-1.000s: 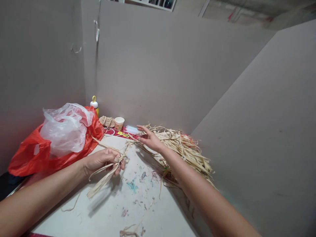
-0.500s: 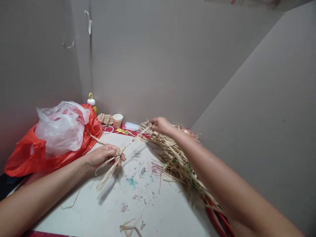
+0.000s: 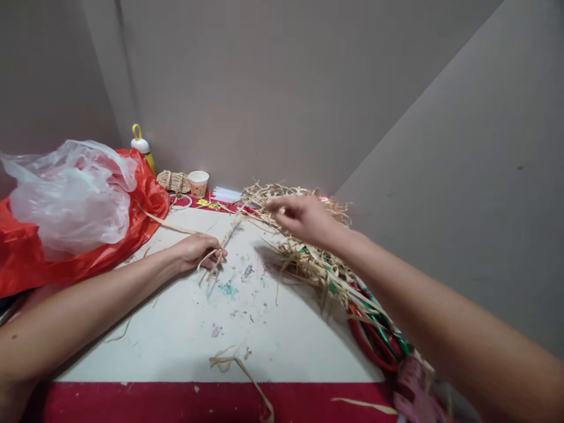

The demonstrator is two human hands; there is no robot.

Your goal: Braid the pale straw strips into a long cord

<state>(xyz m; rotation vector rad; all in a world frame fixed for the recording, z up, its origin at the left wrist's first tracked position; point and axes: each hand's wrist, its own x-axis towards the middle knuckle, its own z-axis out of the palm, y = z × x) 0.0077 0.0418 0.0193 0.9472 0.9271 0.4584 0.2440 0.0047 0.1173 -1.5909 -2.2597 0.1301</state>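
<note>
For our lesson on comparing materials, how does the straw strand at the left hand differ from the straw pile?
The straw strand is narrow; the straw pile is broad and tangled. The left hand grips the straw strand near its closer end, while the straw pile lies along the right side of the white surface, partly hidden by the right hand and forearm. Both are pale tan.

The fibre strand [image 3: 230,232] is tan, the white board [image 3: 176,338] blotched teal.

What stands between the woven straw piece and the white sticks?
In the head view, a paper cup stands between the woven straw piece and the white sticks.
</note>
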